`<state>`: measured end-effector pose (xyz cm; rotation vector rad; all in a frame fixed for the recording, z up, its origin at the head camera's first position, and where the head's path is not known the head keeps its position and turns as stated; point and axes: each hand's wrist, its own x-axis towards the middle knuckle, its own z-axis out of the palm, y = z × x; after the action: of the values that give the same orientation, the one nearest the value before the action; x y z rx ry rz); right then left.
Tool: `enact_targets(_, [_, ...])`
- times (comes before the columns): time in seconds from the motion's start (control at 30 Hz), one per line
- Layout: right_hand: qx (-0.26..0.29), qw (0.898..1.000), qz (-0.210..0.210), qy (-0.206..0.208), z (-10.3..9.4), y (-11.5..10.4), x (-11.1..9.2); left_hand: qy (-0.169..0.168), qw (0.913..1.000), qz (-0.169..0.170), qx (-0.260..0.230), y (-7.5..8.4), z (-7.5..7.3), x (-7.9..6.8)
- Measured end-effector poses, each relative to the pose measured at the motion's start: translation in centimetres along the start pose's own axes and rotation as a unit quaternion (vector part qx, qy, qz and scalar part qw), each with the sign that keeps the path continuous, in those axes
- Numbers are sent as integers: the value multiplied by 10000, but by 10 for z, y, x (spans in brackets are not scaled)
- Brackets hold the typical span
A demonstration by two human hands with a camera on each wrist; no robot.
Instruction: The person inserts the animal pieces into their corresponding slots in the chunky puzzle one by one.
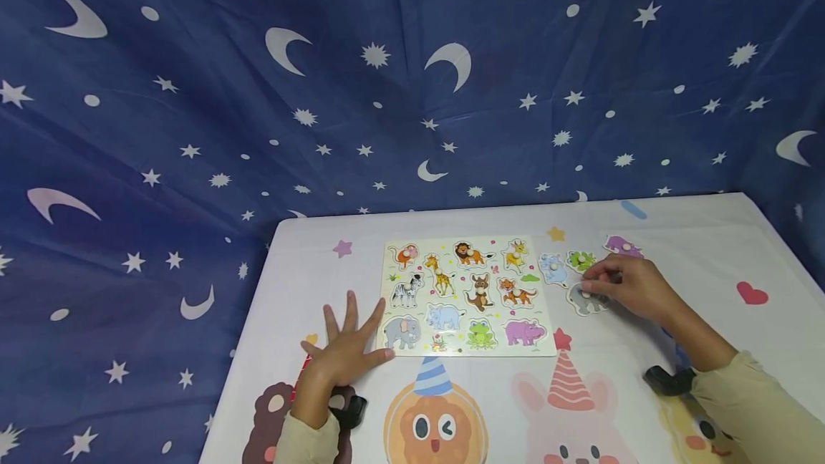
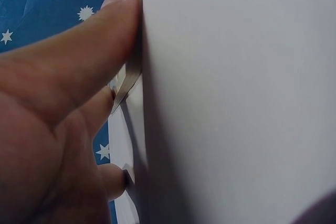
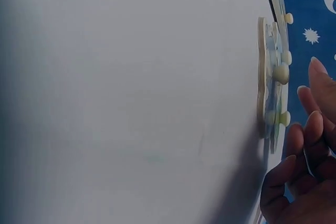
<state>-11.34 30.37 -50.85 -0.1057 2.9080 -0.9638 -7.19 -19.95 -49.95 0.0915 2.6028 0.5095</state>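
Observation:
A wooden animal puzzle board (image 1: pixel 464 242) lies flat on the table. My left hand (image 1: pixel 344 353) rests at its left edge with fingers spread, the thumb (image 2: pixel 118 19) against the edge in the left wrist view. To the right of the board, my right hand (image 1: pixel 634 286) hovers over a grey elephant piece (image 1: pixel 585 302) lying on the table. In the right wrist view, its loosely bent fingers (image 3: pixel 314 127) stand apart from the round knob (image 3: pixel 281 73) and hold nothing. Beside the elephant lie a light-blue rhino piece (image 1: pixel 553 268), a green frog piece (image 1: pixel 580 259) and a purple hippo piece (image 1: pixel 622 245).
Knobbed pieces such as the lion (image 1: pixel 470 254) and zebra (image 1: pixel 407 292) sit in the board. Its lower part shows knobless pictures of an elephant (image 1: pixel 402 334), rhino, frog and hippo. A printed white cloth (image 1: pixel 696 249) covers the table; a blue starry curtain (image 1: pixel 387 92) hangs behind.

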Motion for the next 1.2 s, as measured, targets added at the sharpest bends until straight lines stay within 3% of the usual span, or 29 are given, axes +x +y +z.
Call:
enact_targets(0.43, [66, 9991, -395, -98, 4, 13, -6, 24, 10000, 43, -59, 1, -2, -3])
enact_targets(0.77, [205, 9982, -441, -339, 7, 13, -6, 37, 10000, 42, -80, -1, -1, 0])
enact_targets(1.2, [-23, 9947, -1032, -7, 16, 11, -8, 18, 9999, 64, -149, -1, 2, -1])
